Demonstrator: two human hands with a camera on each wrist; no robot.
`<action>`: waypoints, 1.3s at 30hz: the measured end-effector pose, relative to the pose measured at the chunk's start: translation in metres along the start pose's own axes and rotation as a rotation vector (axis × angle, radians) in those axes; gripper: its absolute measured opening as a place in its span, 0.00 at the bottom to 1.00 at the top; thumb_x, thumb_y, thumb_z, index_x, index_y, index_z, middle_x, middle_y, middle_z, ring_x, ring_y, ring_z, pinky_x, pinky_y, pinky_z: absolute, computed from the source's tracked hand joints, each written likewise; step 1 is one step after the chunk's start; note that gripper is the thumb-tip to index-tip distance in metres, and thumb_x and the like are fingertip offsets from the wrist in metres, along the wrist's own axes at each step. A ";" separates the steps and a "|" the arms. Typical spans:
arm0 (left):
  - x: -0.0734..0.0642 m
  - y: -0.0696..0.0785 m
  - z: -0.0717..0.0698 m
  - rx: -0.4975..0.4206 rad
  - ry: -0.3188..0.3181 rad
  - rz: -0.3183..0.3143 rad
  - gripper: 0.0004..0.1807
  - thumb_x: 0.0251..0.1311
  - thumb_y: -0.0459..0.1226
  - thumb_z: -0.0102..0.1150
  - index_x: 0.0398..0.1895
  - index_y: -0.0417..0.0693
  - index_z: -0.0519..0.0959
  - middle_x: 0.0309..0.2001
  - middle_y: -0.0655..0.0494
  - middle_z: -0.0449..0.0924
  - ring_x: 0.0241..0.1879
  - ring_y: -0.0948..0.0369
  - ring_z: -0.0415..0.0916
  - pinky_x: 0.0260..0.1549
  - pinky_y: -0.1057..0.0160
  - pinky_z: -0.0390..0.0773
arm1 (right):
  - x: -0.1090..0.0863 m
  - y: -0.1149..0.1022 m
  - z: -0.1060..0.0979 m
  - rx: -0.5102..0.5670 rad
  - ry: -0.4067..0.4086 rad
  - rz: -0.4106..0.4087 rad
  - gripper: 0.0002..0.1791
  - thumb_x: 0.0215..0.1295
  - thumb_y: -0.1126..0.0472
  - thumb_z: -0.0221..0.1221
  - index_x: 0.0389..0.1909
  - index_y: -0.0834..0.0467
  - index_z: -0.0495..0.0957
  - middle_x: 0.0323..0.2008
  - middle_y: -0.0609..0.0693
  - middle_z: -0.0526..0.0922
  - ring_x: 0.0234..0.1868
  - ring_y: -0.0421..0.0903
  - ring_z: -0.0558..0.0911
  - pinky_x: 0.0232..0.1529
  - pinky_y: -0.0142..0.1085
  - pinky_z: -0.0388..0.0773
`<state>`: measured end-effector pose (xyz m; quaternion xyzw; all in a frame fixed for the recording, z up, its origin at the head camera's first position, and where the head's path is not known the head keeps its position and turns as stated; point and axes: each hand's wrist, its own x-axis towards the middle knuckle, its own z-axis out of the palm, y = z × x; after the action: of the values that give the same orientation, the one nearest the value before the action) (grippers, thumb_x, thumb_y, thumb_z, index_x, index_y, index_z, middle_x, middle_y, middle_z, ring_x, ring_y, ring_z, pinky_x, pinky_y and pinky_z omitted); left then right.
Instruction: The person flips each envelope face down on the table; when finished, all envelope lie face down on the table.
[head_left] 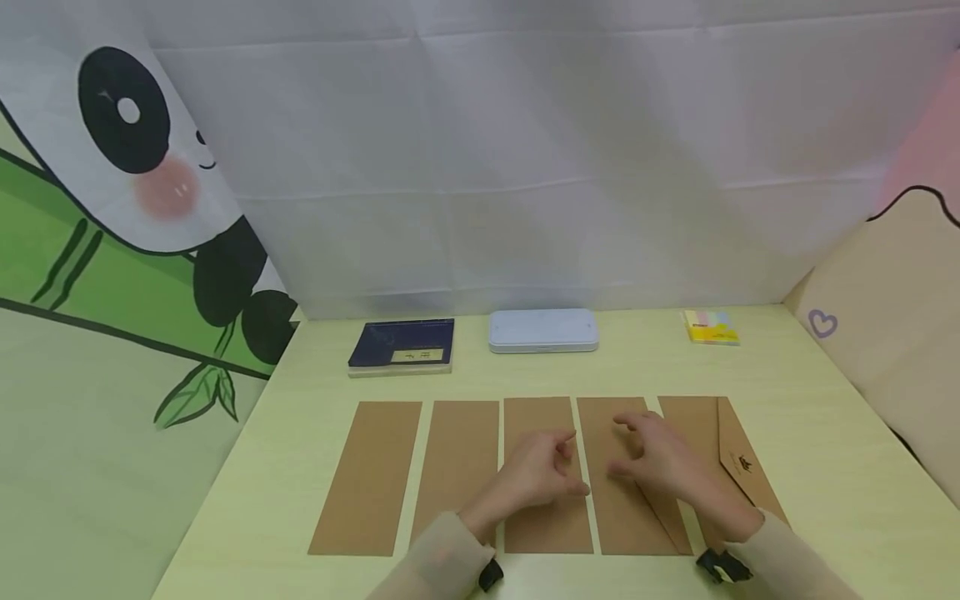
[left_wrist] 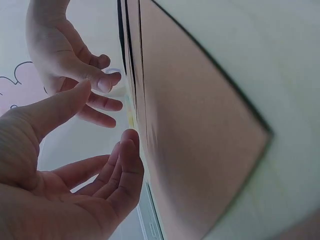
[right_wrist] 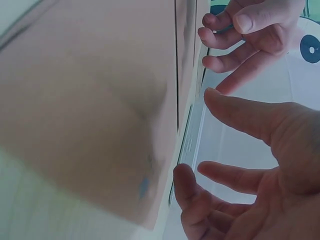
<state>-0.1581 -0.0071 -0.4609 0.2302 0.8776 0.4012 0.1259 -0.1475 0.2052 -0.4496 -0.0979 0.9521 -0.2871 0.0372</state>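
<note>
Several brown kraft paper envelopes lie side by side in a row on the table. My left hand (head_left: 528, 473) hovers over the middle envelope (head_left: 547, 533), fingers loosely bent and nothing between them. Just to its right, my right hand (head_left: 663, 458) is above another envelope (head_left: 611, 525), thumb and fingers spread apart and holding nothing. The rightmost envelope (head_left: 686, 421) shows a flap edge and a small dark print. To the left are the leftmost envelope (head_left: 367, 479) and the one beside it (head_left: 459, 458). Both wrist views show the two hands facing each other over the paper.
Along the back of the pale table (head_left: 247, 517) sit a dark blue book (head_left: 401, 343), a pale flat case (head_left: 543, 331) and a small pack of colored sticky notes (head_left: 711, 327). A white cloth (head_left: 510, 167) hangs behind, with printed panels on both sides.
</note>
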 end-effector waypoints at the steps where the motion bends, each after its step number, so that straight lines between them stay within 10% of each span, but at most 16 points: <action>1: 0.001 0.001 0.001 0.005 0.000 0.002 0.42 0.38 0.38 0.79 0.60 0.34 0.72 0.33 0.58 0.76 0.23 0.73 0.71 0.27 0.71 0.72 | -0.001 0.002 -0.001 0.000 -0.004 0.004 0.38 0.47 0.54 0.74 0.58 0.64 0.71 0.45 0.57 0.76 0.38 0.50 0.75 0.35 0.44 0.73; 17: 0.010 0.011 0.014 0.023 -0.028 0.017 0.40 0.41 0.38 0.77 0.60 0.34 0.72 0.32 0.58 0.73 0.21 0.70 0.67 0.28 0.72 0.69 | -0.018 0.032 -0.007 -0.025 -0.007 0.003 0.47 0.42 0.55 0.76 0.61 0.71 0.66 0.48 0.64 0.72 0.41 0.56 0.76 0.34 0.46 0.75; 24: 0.011 0.014 0.015 0.094 -0.060 -0.054 0.21 0.38 0.41 0.79 0.23 0.42 0.72 0.17 0.61 0.64 0.17 0.66 0.59 0.17 0.68 0.60 | -0.019 0.036 -0.012 0.005 -0.069 0.068 0.50 0.42 0.53 0.76 0.63 0.72 0.64 0.51 0.65 0.71 0.41 0.54 0.78 0.35 0.45 0.76; 39: 0.012 0.019 0.018 0.120 -0.095 -0.158 0.24 0.35 0.40 0.80 0.11 0.47 0.68 0.10 0.61 0.61 0.10 0.65 0.58 0.10 0.68 0.58 | -0.013 0.033 -0.015 -0.016 -0.124 0.145 0.51 0.37 0.59 0.78 0.61 0.78 0.63 0.44 0.63 0.74 0.38 0.52 0.74 0.38 0.46 0.74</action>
<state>-0.1552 0.0218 -0.4585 0.1863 0.9086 0.3253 0.1843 -0.1422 0.2425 -0.4554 -0.0466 0.9548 -0.2697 0.1161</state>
